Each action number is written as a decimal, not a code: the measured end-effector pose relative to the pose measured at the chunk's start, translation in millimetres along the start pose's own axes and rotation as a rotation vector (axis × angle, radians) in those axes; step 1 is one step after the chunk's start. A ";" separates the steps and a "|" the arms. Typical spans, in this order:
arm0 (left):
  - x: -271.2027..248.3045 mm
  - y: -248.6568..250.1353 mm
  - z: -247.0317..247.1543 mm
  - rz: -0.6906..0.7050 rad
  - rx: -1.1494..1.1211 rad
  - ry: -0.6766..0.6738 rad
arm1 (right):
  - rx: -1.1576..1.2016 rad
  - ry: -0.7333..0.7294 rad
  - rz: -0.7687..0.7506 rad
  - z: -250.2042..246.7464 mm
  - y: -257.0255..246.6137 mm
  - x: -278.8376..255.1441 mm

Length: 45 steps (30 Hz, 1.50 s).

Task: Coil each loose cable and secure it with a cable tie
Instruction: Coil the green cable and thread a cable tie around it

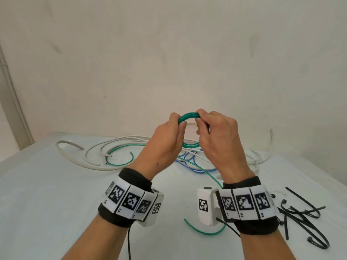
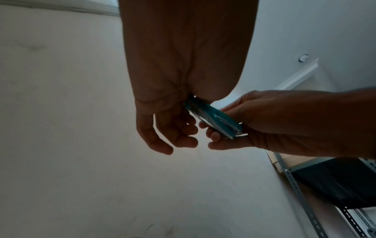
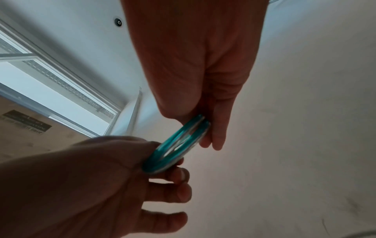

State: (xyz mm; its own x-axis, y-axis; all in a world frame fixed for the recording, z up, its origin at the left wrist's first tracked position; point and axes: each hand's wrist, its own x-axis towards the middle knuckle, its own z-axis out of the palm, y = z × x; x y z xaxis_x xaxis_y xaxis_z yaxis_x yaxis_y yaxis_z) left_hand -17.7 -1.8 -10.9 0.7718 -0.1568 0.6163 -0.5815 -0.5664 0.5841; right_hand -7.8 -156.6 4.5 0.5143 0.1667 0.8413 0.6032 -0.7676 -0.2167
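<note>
Pinching green coil (image 1: 188, 117): left hand (image 1: 165, 141); right hand (image 1: 217, 139)

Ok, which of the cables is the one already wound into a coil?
The green cable, held up between the left hand and right hand. The white cables and blue cable lie loose on the table.

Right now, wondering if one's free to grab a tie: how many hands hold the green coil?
2. The left hand grips the left side of the green coil; the right hand pinches its right side. Neither is free.
</note>
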 end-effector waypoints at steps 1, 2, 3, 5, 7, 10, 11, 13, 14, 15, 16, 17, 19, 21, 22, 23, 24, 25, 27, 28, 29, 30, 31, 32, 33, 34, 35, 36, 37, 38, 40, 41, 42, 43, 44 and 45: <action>1.1 -1.6 1.9 0.029 0.034 0.043 | -0.011 -0.008 0.009 1.2 -2.0 -0.6; 2.2 -4.2 3.7 0.059 0.057 0.101 | -0.019 -0.012 0.018 2.3 -3.9 -0.7; 2.9 -6.1 5.0 0.090 0.070 0.171 | -0.020 -0.012 0.028 2.7 -4.7 -0.6; 3.5 -8.1 3.5 0.158 0.073 0.331 | -0.012 -0.003 0.049 1.5 -5.5 0.6; 3.2 -8.0 -0.2 0.194 0.030 0.457 | 0.008 -0.006 0.069 -0.1 -7.5 1.4; 2.4 -10.6 -1.4 0.190 -0.137 0.463 | 0.038 -0.040 0.108 -4.5 -9.6 2.5; 1.7 -10.3 -1.0 0.173 -0.180 0.447 | 0.066 -0.061 0.133 -7.1 -9.2 2.5; 1.1 -10.6 0.8 0.136 -0.232 0.411 | 0.154 -0.128 0.218 -15.2 -8.4 2.0; 1.1 -11.1 2.4 0.119 -0.250 0.391 | 0.189 -0.172 0.264 -19.4 -7.6 1.2; 1.4 -11.3 4.6 0.105 -0.257 0.372 | 0.208 -0.222 0.300 -23.2 -5.7 0.6; 1.9 -12.2 6.7 0.094 -0.254 0.349 | 0.213 -0.278 0.327 -25.7 -1.5 0.2; 2.3 -13.3 8.6 0.085 -0.247 0.320 | 0.209 -0.340 0.354 -28.7 2.5 0.0; 2.9 -14.9 11.0 0.060 -0.244 0.252 | 0.231 -0.470 0.432 -36.9 10.5 2.5; 3.2 -17.0 11.2 0.016 -0.241 0.178 | 0.361 -0.545 0.573 -47.1 18.4 7.1; 3.3 -18.6 11.1 -0.008 -0.244 0.143 | 0.405 -0.550 0.647 -51.7 23.6 9.8; 3.2 -20.3 10.9 -0.030 -0.254 0.111 | 0.391 -0.550 0.691 -55.6 29.9 11.4; 2.9 -22.5 11.2 -0.047 -0.269 0.085 | 0.310 -0.567 0.705 -57.1 38.2 11.8; 2.6 -24.5 11.8 -0.060 -0.283 0.066 | 0.188 -0.622 0.704 -57.4 46.6 10.3; 1.9 -27.6 14.4 -0.081 -0.289 0.042 | -0.090 -0.833 0.705 -55.5 62.0 3.0; 1.5 -28.6 15.8 -0.089 -0.288 0.032 | -0.205 -0.958 0.713 -53.8 68.4 -2.2; 1.1 -29.4 17.3 -0.096 -0.290 0.020 | -0.292 -1.075 0.722 -52.5 73.6 -8.0; 0.6 -29.7 18.8 -0.098 -0.291 0.006 | -0.361 -1.178 0.723 -52.0 76.8 -13.4; 0.1 -29.7 20.3 -0.095 -0.285 -0.007 | -0.421 -1.256 0.711 -51.8 78.6 -18.7; -0.3 -29.5 21.5 -0.087 -0.274 -0.016 | -0.476 -1.309 0.691 -51.4 80.1 -23.7; -0.9 -29.0 22.8 -0.079 -0.263 -0.024 | -0.527 -1.344 0.670 -50.8 81.4 -29.9; -1.4 -28.5 23.8 -0.073 -0.255 -0.028 | -0.565 -1.357 0.653 -49.8 83.0 -36.9; -2.0 -28.1 24.7 -0.072 -0.252 -0.030 | -0.592 -1.344 0.641 -48.4 84.6 -45.3; -2.5 -27.8 25.5 -0.075 -0.253 -0.032 | -0.615 -1.317 0.625 -46.5 86.4 -54.5; -3.0 -27.5 26.1 -0.078 -0.255 -0.034 | -0.639 -1.286 0.601 -43.8 87.7 -62.9; -3.4 -27.4 26.6 -0.081 -0.257 -0.039 | -0.653 -1.265 0.577 -40.9 89.0 -70.4; -4.1 -26.8 27.0 -0.085 -0.260 -0.054 | -0.618 -1.273 0.594 -36.7 90.0 -77.0; -4.4 -26.6 27.0 -0.090 -0.263 -0.059 | -0.588 -1.293 0.618 -36.5 89.7 -77.4; -4.3 -26.5 26.6 -0.095 -0.267 -0.061 | -0.561 -1.309 0.636 -38.2 89.1 -75.5; -4.5 -26.2 26.4 -0.100 -0.270 -0.062 | -0.529 -1.310 0.649 -41.2 88.2 -72.8; -4.1 -25.9 26.0 -0.101 -0.271 -0.061 | -0.483 -1.286 0.655 -45.5 87.4 -68.7; -3.9 -25.8 25.9 -0.103 -0.270 -0.058 | -0.419 -1.240 0.667 -50.5 86.6 -63.6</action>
State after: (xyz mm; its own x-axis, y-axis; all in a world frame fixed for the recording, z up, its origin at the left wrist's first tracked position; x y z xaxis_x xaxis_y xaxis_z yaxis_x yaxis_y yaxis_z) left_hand 1.0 -7.5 -42.1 0.8392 -0.1599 0.5197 -0.5407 -0.3473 0.7662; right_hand -19.1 -265.0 -42.8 0.9339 -0.0360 -0.3557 -0.0564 -0.9973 -0.0473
